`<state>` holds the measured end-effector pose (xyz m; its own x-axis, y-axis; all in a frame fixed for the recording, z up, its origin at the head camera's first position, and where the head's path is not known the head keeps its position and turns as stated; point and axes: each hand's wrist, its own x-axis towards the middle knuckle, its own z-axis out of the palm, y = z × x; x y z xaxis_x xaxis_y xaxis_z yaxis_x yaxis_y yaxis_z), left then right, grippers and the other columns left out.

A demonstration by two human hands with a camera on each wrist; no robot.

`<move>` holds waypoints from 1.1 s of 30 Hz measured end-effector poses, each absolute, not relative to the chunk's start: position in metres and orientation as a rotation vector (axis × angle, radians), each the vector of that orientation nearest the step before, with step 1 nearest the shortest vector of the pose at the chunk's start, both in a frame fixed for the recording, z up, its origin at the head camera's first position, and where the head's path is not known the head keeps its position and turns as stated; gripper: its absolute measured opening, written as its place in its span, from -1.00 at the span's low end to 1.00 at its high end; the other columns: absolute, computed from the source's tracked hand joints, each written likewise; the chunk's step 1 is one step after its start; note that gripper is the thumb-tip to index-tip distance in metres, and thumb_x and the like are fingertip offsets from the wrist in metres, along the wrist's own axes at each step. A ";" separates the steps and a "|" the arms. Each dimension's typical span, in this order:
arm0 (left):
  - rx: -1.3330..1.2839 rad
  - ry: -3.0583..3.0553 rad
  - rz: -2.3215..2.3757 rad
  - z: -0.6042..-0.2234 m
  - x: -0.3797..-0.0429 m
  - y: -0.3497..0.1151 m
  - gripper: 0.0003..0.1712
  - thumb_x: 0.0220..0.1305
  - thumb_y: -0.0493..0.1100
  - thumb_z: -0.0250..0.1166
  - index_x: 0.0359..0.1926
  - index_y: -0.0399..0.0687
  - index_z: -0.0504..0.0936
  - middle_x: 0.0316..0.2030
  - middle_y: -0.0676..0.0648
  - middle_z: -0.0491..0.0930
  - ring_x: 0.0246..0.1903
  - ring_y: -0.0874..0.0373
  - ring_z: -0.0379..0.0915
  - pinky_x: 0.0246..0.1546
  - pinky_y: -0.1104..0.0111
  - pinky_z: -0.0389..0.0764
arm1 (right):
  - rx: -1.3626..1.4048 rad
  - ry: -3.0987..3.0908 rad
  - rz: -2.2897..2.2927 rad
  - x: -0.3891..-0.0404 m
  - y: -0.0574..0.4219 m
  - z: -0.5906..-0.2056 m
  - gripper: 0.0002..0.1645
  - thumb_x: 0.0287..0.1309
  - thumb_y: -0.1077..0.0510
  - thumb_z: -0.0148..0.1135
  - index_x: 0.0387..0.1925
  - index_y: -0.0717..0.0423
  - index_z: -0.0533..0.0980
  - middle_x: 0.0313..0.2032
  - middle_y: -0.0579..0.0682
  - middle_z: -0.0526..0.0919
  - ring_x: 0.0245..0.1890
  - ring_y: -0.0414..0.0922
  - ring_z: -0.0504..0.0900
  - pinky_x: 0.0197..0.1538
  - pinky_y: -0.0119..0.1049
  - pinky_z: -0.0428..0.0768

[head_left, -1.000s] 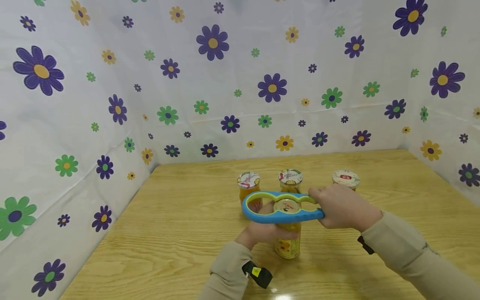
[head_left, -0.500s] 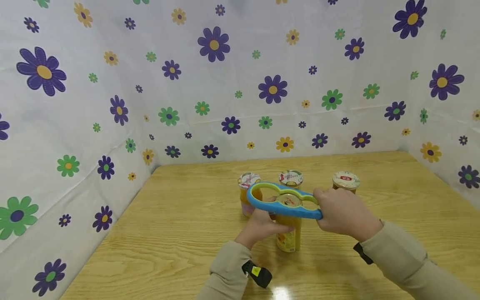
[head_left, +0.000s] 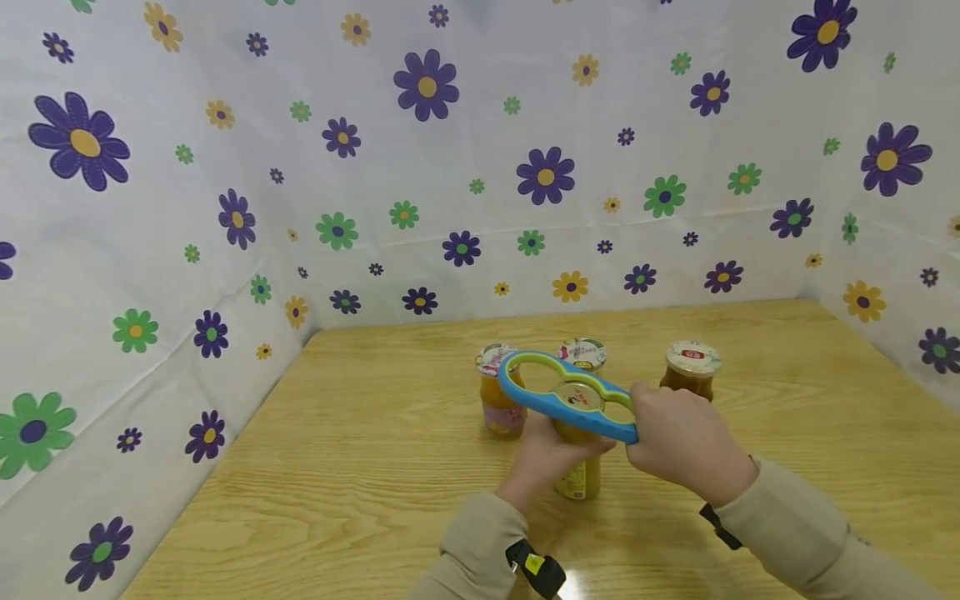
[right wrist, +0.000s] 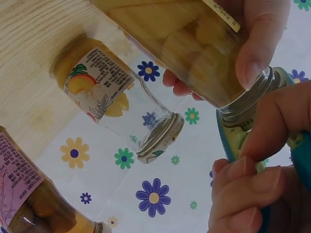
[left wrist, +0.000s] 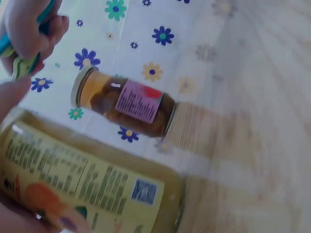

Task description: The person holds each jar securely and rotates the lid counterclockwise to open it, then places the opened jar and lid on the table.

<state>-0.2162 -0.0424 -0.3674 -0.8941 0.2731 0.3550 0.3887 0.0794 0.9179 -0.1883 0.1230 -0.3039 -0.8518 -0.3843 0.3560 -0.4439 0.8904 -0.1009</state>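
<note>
My left hand (head_left: 551, 454) grips a glass jar (head_left: 576, 482) of yellow fruit pieces, its fingers and thumb wrapped round the upper body. The jar stands close over the table, its yellow label (left wrist: 92, 179) with a QR code showing in the left wrist view. Round its metal lid (head_left: 580, 395) sits a blue and green jar opener (head_left: 555, 407), the lid in its middle ring. My right hand (head_left: 682, 429) holds the opener's handle end, fingers curled round it. In the right wrist view my left thumb (right wrist: 255, 63) lies by the jar's neck.
Behind the hands stand an orange jar (head_left: 501, 400) with a purple label, a second lidded jar (head_left: 582, 353) partly hidden by the opener, and a dark brown jar (head_left: 688, 375) to the right. A flowered white cloth (head_left: 450, 167) hangs behind the wooden table (head_left: 322, 467).
The jar opener has turned clockwise, its looped end swinging away and its handle end coming slightly nearer. My left hand has shifted right, and the jar's label shows a different part.
</note>
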 end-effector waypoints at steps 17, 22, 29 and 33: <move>-0.651 -2.140 -1.950 -0.354 -0.200 -0.036 -0.42 -0.23 -0.50 0.28 -0.05 -0.27 0.40 -0.14 -0.09 0.49 -0.15 0.19 0.38 -0.11 0.36 0.42 | 0.687 -2.671 0.202 -0.187 0.124 -0.303 -0.80 -0.42 0.31 0.16 -0.66 0.12 0.29 -0.82 -0.13 0.19 -0.84 -0.27 0.12 -0.78 -0.47 0.09; -0.684 -2.171 -1.890 -0.351 -0.197 -0.040 -0.41 -0.26 -0.53 0.25 -0.05 -0.28 0.41 -0.17 -0.11 0.50 -0.20 0.18 0.38 -0.11 0.36 0.42 | 0.725 -2.642 0.175 -0.185 0.125 -0.300 -0.79 -0.42 0.30 0.16 -0.66 0.10 0.28 -0.82 -0.14 0.17 -0.83 -0.27 0.10 -0.77 -0.47 0.08; -0.785 -2.200 -1.824 -0.351 -0.203 -0.045 -0.40 -0.28 -0.54 0.26 -0.06 -0.32 0.40 -0.20 -0.13 0.50 -0.25 0.20 0.38 -0.15 0.39 0.43 | 0.827 -2.554 0.132 -0.185 0.130 -0.291 -0.75 -0.46 0.26 0.20 -0.65 0.08 0.28 -0.82 -0.18 0.12 -0.82 -0.29 0.07 -0.76 -0.47 0.07; -0.885 -2.240 -1.807 -0.333 -0.194 -0.048 -0.54 -0.23 -0.53 0.23 -0.16 -0.41 0.42 -0.30 -0.22 0.51 -0.34 0.23 0.36 -0.23 0.42 0.44 | 0.911 -2.535 0.120 -0.189 0.135 -0.287 -0.74 -0.44 0.26 0.22 -0.61 0.08 0.30 -0.79 -0.18 0.13 -0.81 -0.29 0.08 -0.74 -0.46 0.10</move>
